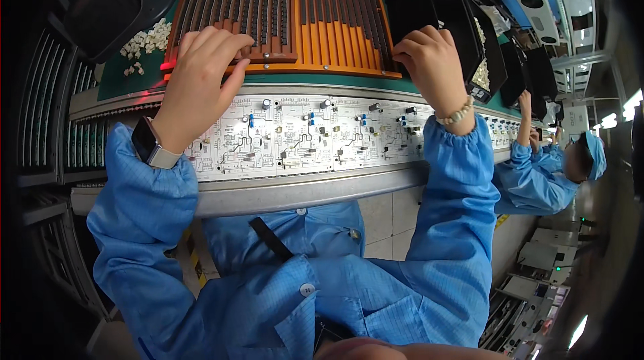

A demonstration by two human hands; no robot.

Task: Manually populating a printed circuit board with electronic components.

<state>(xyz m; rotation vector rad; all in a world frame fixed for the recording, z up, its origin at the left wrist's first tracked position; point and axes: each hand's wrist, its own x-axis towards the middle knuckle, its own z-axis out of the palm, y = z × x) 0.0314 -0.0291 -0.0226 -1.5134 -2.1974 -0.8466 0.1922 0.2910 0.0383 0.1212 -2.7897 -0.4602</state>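
Landmark: the row of white circuit boards (365,152), lying flat in front of the person, small blue and black parts standing on them.

Left hand (204,68): above the boards' left part, reaching past their far edge. Fingers bent, thumb apart from them; fingertips at the near edge of the brown rack (276,58). Whether a small piece is pinched there, cannot tell.

Right hand (429,58): beyond the boards' right part. Fingers curled downward, fingertips at the near right corner of the orange rack (335,69). Grip on anything cannot be made out.

Both racks lie beyond the boards, the brown one at left, partly over the orange. Rows of black parts (255,14) fill grooves in each; the near ends of many orange grooves are bare.

Green mat (282,79): under the racks, just beyond the boards. Loose white pieces (151,38): on the mat, beyond the boards' left end. Black bin (429,8): beyond the boards, to the right; more white pieces (481,58) beside it.

Metal rail (288,200): on the boards' near side. Co-worker (537,179): in blue, right of the boards, hands raised.
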